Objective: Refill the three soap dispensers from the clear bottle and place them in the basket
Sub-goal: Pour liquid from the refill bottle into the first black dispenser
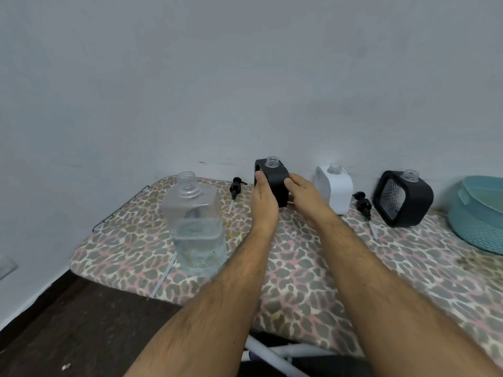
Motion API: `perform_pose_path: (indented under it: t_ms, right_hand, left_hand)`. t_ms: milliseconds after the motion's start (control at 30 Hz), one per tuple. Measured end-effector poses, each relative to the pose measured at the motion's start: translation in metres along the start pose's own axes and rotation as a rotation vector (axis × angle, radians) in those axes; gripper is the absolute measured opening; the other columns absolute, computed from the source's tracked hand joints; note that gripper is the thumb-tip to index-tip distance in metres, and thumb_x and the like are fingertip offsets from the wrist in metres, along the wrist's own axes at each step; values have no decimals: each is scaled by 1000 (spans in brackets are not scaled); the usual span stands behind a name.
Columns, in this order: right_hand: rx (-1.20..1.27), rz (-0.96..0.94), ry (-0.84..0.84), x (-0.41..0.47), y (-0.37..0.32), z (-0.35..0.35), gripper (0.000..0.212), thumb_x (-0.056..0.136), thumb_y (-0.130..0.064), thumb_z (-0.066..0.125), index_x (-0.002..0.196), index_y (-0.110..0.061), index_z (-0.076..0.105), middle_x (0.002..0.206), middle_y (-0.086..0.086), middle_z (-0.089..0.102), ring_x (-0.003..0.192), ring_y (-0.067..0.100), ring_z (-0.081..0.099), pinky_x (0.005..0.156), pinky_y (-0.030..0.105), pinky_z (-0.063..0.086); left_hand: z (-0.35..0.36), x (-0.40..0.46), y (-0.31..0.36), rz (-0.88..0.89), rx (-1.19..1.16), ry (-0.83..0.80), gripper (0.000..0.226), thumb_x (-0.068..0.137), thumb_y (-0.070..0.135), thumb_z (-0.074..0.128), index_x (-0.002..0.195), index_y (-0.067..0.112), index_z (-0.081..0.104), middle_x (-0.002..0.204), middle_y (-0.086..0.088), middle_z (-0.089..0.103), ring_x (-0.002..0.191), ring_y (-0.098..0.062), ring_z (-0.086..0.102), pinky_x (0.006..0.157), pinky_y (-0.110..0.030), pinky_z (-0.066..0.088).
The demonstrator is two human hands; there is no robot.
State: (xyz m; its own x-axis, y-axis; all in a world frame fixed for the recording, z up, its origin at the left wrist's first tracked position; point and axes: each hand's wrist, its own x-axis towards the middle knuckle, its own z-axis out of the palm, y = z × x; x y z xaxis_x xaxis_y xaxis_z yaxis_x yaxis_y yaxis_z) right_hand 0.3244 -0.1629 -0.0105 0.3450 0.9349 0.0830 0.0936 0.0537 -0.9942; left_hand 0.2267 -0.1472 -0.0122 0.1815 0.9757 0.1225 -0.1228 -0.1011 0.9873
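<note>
A black soap dispenser [275, 175] with an open neck stands at the back of the leopard-print table [313, 281]. My left hand [262, 200] grips its left side and my right hand [302, 194] grips its right side. The clear bottle [196, 227], uncapped and roughly half full, stands to the left. A white dispenser [336, 189] and a second black dispenser [402, 198], both uncapped, stand to the right. The teal basket [479, 213] sits at the far right edge.
Two black pump heads lie on the table: one pump [235, 187] left of the held dispenser, another pump [363, 205] between the white and second black dispensers. A wall runs close behind the table. Dark floor [81, 322] lies at lower left.
</note>
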Motion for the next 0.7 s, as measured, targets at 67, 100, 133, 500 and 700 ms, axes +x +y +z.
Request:
perform_pose_path:
  t_ms: [67, 100, 133, 500, 700]
  right_hand:
    - [-13, -14, -7, -17, -7, -5, 24, 105, -19, 41, 106, -25, 64, 118, 11, 68, 114, 32, 64, 100, 48, 52]
    - [-25, -18, -8, -28, -10, -8, 24, 106, -20, 41, 107, -25, 64, 119, 10, 68, 114, 31, 64, 100, 48, 52]
    - [-37, -17, -8, -39, -13, -11, 23, 106, -22, 41, 109, -25, 63, 119, 10, 68, 113, 30, 64, 100, 48, 52]
    - [-90, -71, 85, -154, -6, -28, 40, 82, -14, 77, 117, -22, 60, 109, -1, 68, 106, 18, 66, 94, 41, 56]
    - [-191, -96, 187, -186, 1, -26, 42, 82, -8, 74, 120, -16, 59, 108, -3, 67, 98, 9, 64, 78, 22, 50]
  left_hand:
    - [-2, -20, 7, 20, 8, -25, 69, 94, 67, 15, 137, 30, 53, 110, 17, 63, 99, 9, 57, 74, -4, 44]
    - [-3, -31, 10, 29, 9, -41, 74, 89, 72, 14, 136, 31, 53, 109, 19, 63, 99, 11, 57, 78, -6, 45]
    - [-4, -42, 14, 41, 9, -60, 77, 84, 76, 14, 134, 33, 54, 110, 21, 63, 101, 11, 57, 83, -11, 45]
    - [-35, -154, 12, 41, 37, -242, 89, 80, 82, 13, 139, 28, 52, 144, 4, 52, 133, -11, 47, 114, -34, 35]
    - [-49, -167, 15, -9, 83, -327, 84, 82, 77, 16, 140, 27, 51, 138, 5, 55, 125, -9, 51, 104, -27, 37]
